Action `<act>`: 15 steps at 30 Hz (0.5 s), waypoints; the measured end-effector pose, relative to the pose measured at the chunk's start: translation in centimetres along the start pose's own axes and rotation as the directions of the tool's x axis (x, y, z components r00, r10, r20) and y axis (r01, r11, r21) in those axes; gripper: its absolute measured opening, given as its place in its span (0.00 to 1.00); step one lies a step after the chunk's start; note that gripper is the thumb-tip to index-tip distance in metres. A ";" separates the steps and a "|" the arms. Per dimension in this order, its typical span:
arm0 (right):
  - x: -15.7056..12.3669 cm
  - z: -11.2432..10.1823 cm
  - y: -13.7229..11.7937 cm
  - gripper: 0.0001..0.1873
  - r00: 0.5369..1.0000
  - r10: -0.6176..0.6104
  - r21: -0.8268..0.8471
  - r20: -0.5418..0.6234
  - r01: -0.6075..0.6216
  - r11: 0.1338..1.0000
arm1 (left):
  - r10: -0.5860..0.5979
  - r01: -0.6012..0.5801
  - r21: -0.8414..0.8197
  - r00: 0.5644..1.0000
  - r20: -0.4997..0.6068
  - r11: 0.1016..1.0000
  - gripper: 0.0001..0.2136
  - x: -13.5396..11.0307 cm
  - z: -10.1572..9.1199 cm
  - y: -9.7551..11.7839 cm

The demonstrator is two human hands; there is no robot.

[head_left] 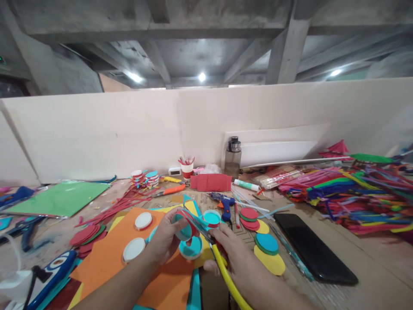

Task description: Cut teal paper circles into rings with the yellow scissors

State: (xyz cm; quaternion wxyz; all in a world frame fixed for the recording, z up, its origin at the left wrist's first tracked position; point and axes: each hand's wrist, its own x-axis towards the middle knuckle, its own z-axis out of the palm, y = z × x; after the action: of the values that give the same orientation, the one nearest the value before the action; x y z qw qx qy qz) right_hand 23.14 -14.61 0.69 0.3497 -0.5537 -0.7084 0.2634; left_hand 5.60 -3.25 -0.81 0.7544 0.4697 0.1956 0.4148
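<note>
My left hand [166, 237] is closed on a small round piece [183, 230], teal inside with red at its side, probably a paper cup bottom. My right hand [230, 247] grips yellow-handled scissors [222, 262], whose blades point up and left beside that piece. Red and teal bits show at the blades; whether they are being cut I cannot tell. Just below and beyond my hands are a teal-lined round piece [191, 247] and a similar one [212, 217]. White-topped round pieces [134, 249] lie on orange paper [109, 254] to the left.
Coloured paper circles [266, 243] and a black phone [318, 249] lie at right. Behind stand a blue glue gun [227, 206], a water bottle [232, 159] and a cup of red sticks [187, 170]. Pipe cleaners [348, 198] heap up far right; green sheets [61, 198] lie left.
</note>
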 end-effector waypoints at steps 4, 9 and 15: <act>0.1 -0.1 -0.4 0.24 1.000 0.005 0.003 -0.003 -0.005 1.000 | 0.000 0.000 -0.007 1.000 -0.012 1.000 0.14 -0.1 0.1 0.0; 0.2 -0.1 -0.2 0.23 1.000 0.009 0.010 0.001 -0.009 1.000 | 0.001 -0.001 0.005 1.000 -0.001 1.000 0.16 -0.1 0.2 0.0; 0.1 0.1 0.5 0.21 1.000 -0.017 -0.009 -0.017 0.017 1.000 | 0.001 -0.001 0.002 1.000 -0.006 1.000 0.19 0.1 0.3 0.1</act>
State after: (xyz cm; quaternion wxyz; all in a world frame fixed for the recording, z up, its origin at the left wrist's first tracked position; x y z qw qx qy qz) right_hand 23.35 -14.38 0.23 0.3555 -0.5514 -0.7112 0.2524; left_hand 5.82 -3.29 -0.56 0.7532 0.4693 0.1980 0.4162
